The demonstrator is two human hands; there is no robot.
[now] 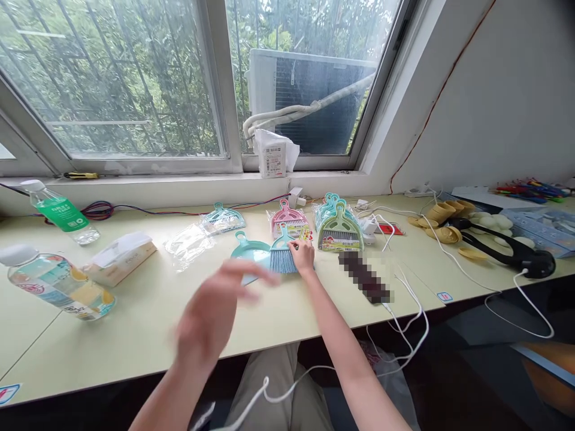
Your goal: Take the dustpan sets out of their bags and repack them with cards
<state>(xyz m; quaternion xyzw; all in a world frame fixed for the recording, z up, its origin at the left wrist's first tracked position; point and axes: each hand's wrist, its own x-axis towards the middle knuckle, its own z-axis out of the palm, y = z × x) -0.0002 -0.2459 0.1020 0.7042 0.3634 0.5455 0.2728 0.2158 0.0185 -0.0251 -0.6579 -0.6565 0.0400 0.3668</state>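
A light-blue hand brush with grey-blue bristles lies on the table beside a matching light-blue dustpan. The fingers of my right hand are closed at the brush's right edge. Behind those fingers shows a small printed card. In front of the dustpan hovers my left hand, blurred by motion, its fingers stretched out and holding nothing. Farther back are a pink brush-and-dustpan set, a green set with teal ones behind it, and a wrapped teal set.
Crumpled clear plastic lies left of the dustpan. Two bottles and a tissue pack are at the left. A pixelated dark object, white cables, yellow cups and a black headset-like device occupy the right.
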